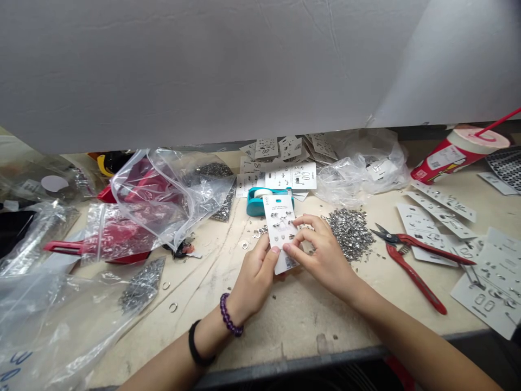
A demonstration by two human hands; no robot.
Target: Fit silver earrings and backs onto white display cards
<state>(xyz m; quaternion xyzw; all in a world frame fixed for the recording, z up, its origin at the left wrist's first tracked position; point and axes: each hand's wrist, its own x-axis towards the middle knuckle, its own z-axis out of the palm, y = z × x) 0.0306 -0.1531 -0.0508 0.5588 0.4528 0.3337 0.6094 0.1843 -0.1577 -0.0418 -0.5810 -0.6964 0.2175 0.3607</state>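
Observation:
A white earring card with rows of small metal pieces is held up over the table's middle. My left hand grips its lower left edge, thumb on the front. My right hand is at its right side, fingers curled and touching the card near the lower rows; whether a tiny piece is pinched there is too small to tell. Just behind the card stands a teal tape dispenser, partly covered by it. To the right of my right hand lies a pile of small silver pieces.
Red-handled cutters lie open at the right, near several filled cards. A red paper cup leans at the back right. Clear plastic bags crowd the left. More cards are stacked at the back, below a grey panel.

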